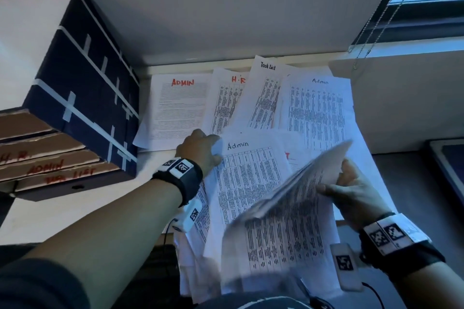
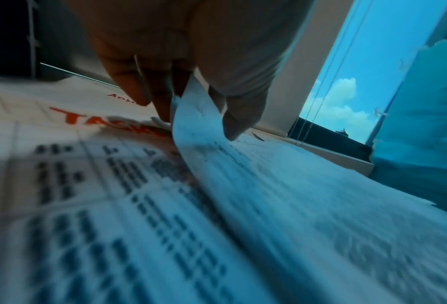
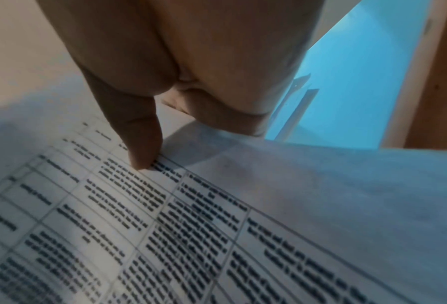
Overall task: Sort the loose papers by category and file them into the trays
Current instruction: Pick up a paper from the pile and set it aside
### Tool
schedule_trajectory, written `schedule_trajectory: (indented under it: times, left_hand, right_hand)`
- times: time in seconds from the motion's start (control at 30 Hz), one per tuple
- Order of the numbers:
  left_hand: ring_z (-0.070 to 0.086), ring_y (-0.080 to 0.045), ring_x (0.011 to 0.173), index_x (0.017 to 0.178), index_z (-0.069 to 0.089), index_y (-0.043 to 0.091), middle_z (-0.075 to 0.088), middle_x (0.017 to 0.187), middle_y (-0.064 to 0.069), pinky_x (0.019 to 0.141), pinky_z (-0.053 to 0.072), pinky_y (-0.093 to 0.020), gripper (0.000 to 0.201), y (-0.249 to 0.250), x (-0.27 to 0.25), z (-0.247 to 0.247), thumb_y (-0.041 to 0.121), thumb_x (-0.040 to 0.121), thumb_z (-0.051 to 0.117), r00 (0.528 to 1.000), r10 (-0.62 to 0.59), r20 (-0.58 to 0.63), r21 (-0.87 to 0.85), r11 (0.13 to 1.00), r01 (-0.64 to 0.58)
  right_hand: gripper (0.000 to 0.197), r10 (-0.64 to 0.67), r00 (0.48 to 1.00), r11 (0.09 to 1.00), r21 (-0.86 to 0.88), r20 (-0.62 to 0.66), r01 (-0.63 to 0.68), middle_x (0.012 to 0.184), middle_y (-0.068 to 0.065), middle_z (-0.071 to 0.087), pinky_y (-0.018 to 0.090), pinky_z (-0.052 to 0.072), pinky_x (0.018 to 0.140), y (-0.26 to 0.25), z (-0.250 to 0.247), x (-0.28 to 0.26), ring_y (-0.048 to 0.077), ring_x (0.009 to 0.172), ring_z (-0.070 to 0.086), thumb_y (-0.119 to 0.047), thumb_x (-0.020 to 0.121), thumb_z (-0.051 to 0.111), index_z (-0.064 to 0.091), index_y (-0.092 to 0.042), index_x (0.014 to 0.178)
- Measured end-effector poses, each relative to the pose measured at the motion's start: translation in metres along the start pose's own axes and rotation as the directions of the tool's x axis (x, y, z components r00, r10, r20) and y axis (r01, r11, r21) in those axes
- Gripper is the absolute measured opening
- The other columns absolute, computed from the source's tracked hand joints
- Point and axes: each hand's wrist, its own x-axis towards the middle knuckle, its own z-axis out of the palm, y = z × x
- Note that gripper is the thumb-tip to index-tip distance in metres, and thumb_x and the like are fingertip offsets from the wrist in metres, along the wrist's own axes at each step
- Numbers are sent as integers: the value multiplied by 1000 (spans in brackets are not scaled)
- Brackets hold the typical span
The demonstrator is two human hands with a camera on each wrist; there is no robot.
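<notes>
**Sorting begins at the labelled trays**

Stacked trays point(image 1: 57, 165) wait at left, labels facing out. Loose papers point(image 1: 313, 108) fan across the tabletop point(image 1: 62, 216), headings readable. Right hand point(image 1: 351, 190) grips a gathered sheaf point(image 1: 288, 198); left hand point(image 1: 200, 150) pinches an "Admin" sheet's point(image 1: 251, 178) corner.

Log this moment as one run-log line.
left hand: pinches Admin sheet corner | right hand: holds paper stack | trays: nothing filed yet

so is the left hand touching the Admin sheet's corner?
Touching. Left wrist view shows the left hand pinching the Admin sheet corner between fingers and thumb.
</notes>
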Motion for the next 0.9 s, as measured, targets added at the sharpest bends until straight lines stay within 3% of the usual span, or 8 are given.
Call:
schedule_trajectory:
  times: [0.1,0.17,0.23,0.37,0.53,0.6,0.77,0.9]
  left_hand:
    - [37,-27,129,144,50,30,39,143,-3,105,38,-41,51,-4,-9,4,35,94,59,997,53,-47,43,998,-51]
    - [37,-28,128,133,61,24,44,141,-3,103,38,-39,39,-6,-12,4,28,94,60,991,59,-123,6,998,-59]
    - [50,-28,113,116,70,18,58,119,-3,92,43,-35,24,-7,-13,2,24,95,59,979,61,-192,-112,990,-83]
    - [56,-17,71,87,72,19,64,76,4,63,44,-24,8,-3,-24,-7,22,93,68,985,-9,-174,-546,833,-89]
    - [55,-8,65,72,73,23,68,71,4,61,47,-19,15,-1,-49,-23,16,82,81,981,-20,-192,-754,643,-134]
    - [58,-9,66,71,74,24,69,71,3,64,50,-23,15,1,-56,-29,16,80,82,982,-3,-188,-772,618,-146]
    - [62,-17,71,73,72,17,69,75,1,69,51,-32,17,1,-68,-44,26,73,87,950,311,35,-809,566,-155]
    - [64,-26,111,103,73,22,72,112,-2,91,51,-36,36,-10,-38,-39,52,88,61,984,118,135,-845,533,52]
  right_hand:
    - [62,7,997,994,-105,-74,-15,103,27,70,49,56,87,4,5,-1,39,97,67,-11,53,93,65,10,103]
    - [15,-1,997,944,-330,-78,-24,96,17,73,43,54,85,4,17,3,28,93,70,4,72,75,72,2,86]
    - [10,66,989,821,-556,-134,-130,101,11,72,32,51,88,-1,25,6,20,99,68,2,80,61,70,-1,79]
    - [16,13,999,949,-314,37,0,100,-2,76,21,55,76,-15,18,0,8,100,69,7,58,70,69,-8,52]
    - [12,53,998,956,-292,42,-39,131,-1,63,30,53,94,-8,9,25,13,124,58,0,56,81,74,-9,62]
    - [38,92,995,960,-269,47,-76,133,-2,62,29,56,88,2,1,38,21,129,55,-7,48,92,73,-1,81]
    - [32,65,994,931,-353,-83,-90,70,5,73,20,57,63,-8,25,25,17,67,69,21,69,65,72,-7,55]
    - [13,166,963,854,-458,-213,-248,86,20,70,31,53,69,5,11,28,35,88,65,9,76,69,74,0,84]
